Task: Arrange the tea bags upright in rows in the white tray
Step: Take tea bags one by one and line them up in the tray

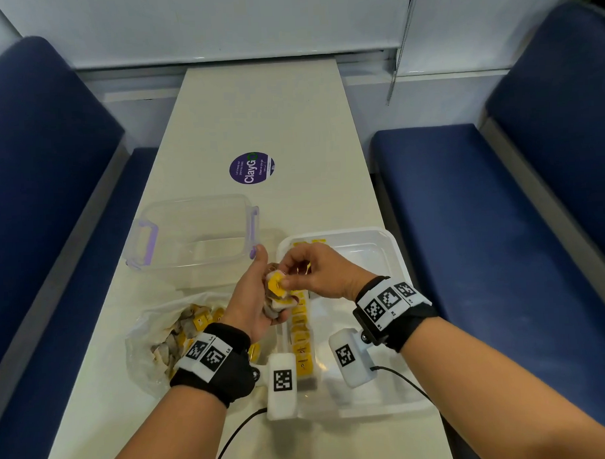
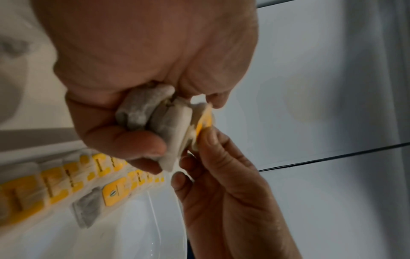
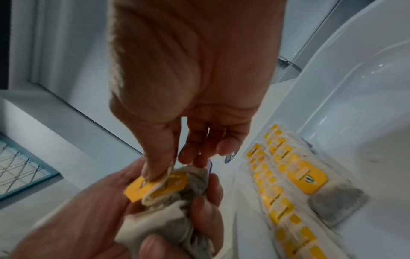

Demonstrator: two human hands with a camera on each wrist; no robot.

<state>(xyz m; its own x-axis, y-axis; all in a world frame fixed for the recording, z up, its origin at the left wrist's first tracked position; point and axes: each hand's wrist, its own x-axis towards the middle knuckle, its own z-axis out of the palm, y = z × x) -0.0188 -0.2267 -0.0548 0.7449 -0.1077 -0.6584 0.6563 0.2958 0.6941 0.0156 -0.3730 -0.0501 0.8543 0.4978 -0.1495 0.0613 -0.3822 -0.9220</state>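
Left hand (image 1: 252, 306): palm up over the white plastic tray's (image 1: 380, 237) left edge, fingers curled round a small bunch of grey paper tea bags (image 1: 276, 299).
Right hand (image 1: 316, 271): thumb and fingertips pinch the top bag's yellow tag (image 3: 155, 187).
Row of yellow-tagged tea bags (image 1: 301, 335): upright along the tray's left wall, running near to far.

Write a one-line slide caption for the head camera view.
Left hand holds a bundle of tea bags while the right hand pinches one beside the partly filled white tray.

Canteen booth: blue benches (image 1: 499, 202), table (image 1: 262, 110)
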